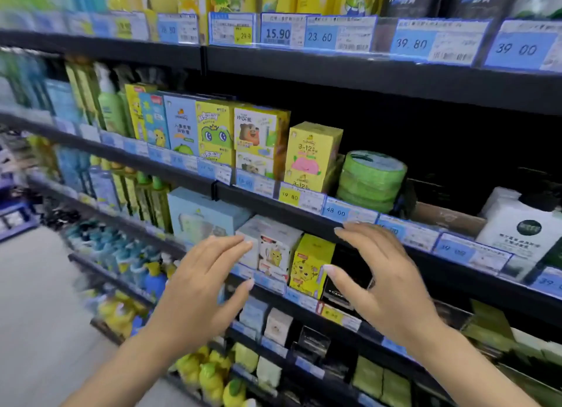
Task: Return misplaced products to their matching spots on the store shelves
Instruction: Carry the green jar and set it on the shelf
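Far left of your view is heavily blurred: bottles and tubes on the dark shelves [395, 81], not identifiable beyond green and blue colours.

Your left hand [200, 288] is raised in front of the third shelf down, fingers spread and nearly straight, holding nothing. Its fingertips [243, 242] lie at the left face of a white box with a yellow cartoon figure [273, 251] (contact or a small gap: cannot tell from this angle). Behind and left of that box stands a larger pale blue box [200, 215].

Just right of the white box, touching it or nearly so, a yellow box with a cartoon tiger [310, 263] stands upright at the shelf front. Right of it is a black box [346, 279], partly hidden by your right thumb.

Your right hand [383, 282] is also released and holds nothing: fingers extended and slightly bent, upper fingertips [340, 230] over the edge of the shelf above, near the 48.00 price tag [336, 212]; the thumb tip lies in front of the yellow box's right edge.

On the shelf above, left to right: a row of children's product boxes, a yellow 3-12 box [313, 154], a stack of green round tins [371, 178], then a white bottle box [523, 230] at far right.
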A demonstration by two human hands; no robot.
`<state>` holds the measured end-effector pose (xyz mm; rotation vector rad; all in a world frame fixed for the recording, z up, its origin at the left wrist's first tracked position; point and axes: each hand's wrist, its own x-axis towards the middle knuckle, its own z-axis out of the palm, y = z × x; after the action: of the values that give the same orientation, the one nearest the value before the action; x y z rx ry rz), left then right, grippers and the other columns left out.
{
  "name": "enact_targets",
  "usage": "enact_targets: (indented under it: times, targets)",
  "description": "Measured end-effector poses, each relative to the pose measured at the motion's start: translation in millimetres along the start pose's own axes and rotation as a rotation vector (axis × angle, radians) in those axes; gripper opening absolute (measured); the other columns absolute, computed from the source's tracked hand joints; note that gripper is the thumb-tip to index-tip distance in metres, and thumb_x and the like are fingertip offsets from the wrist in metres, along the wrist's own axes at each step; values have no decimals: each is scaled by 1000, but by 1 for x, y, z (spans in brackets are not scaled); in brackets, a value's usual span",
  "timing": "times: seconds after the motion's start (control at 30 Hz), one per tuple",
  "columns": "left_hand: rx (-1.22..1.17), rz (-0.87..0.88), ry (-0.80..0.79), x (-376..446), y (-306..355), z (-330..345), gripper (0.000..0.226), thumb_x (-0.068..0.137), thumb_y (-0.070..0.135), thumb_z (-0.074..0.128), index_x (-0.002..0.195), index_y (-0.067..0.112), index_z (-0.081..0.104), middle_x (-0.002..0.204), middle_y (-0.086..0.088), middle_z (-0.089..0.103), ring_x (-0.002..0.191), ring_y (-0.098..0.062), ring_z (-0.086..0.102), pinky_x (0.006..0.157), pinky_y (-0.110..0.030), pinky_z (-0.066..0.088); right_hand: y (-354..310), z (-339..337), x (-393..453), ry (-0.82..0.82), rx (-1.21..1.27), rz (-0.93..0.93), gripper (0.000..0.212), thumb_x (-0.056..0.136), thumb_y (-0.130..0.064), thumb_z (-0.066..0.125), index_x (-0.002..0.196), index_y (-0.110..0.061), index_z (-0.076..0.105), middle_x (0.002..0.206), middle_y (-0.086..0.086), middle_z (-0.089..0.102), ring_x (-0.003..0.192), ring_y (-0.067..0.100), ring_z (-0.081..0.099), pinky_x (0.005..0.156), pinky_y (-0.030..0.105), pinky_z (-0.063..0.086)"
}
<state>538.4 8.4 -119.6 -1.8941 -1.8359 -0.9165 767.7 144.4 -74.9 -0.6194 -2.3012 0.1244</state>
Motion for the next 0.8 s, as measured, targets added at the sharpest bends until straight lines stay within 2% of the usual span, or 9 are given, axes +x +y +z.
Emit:
enact_targets:
  times: [0.1,0.27,0.33,0.4,0.53,0.6,0.7,0.8]
  targets:
    - [31,-125,-75,-48,-6,2,50,91,42,50,131,12,55,131,1,54,122,-16,48,107,-33,34,-8,33,-20,-136,97,-25,55,86,-55,52,124,-15,58,125,-2,58,119,15,48,103,24,33]
    - [95,-253,-152,-113,-26,8,49,90,42,52,128,10,58,126,-3,58,116,-19,52,101,-33,38,-26,90,-39,-306,164,-9,64,86,-65,42,123,-15,57,123,-2,58,117,11,43,100,12,23]
    - [125,-271,-177,-132,-41,12,50,90,42,52,128,10,58,124,-5,59,114,-21,53,100,-33,38,-34,113,-43,-355,163,15,63,85,-65,45,124,-17,57,125,-3,58,118,8,41,99,9,21]
    - [159,-276,-205,-148,-60,17,50,90,42,51,127,9,58,123,-6,59,112,-23,54,99,-35,39,-40,138,-45,-394,171,59,64,83,-64,46,130,-20,53,133,-6,52,124,6,36,101,13,20]
    - [154,-302,-231,-171,-106,30,51,93,45,44,124,7,58,119,-8,60,109,-22,51,98,-33,36,-54,192,-47,-488,162,122,75,79,-71,33,138,-26,42,144,-11,38,133,8,30,105,19,23]
    - [130,-325,-265,-181,-134,38,55,96,51,35,126,8,54,119,-7,59,109,-21,51,96,-31,35,-63,223,-47,-513,173,182,77,78,-74,33,138,-26,42,142,-11,39,132,7,30,103,18,23]
    - [101,-345,-346,-194,-180,49,62,96,55,29,123,6,57,118,-8,60,107,-23,52,94,-31,35,-74,273,-49,-509,180,286,88,75,-83,22,135,-24,46,139,-6,45,130,10,35,100,19,28]
    - [66,-313,-419,-197,-234,52,57,95,51,35,120,6,59,114,-8,61,100,-25,55,89,-31,36,-90,318,-43,-488,143,418,80,79,-76,32,134,-20,49,137,-4,48,128,13,39,100,25,33]
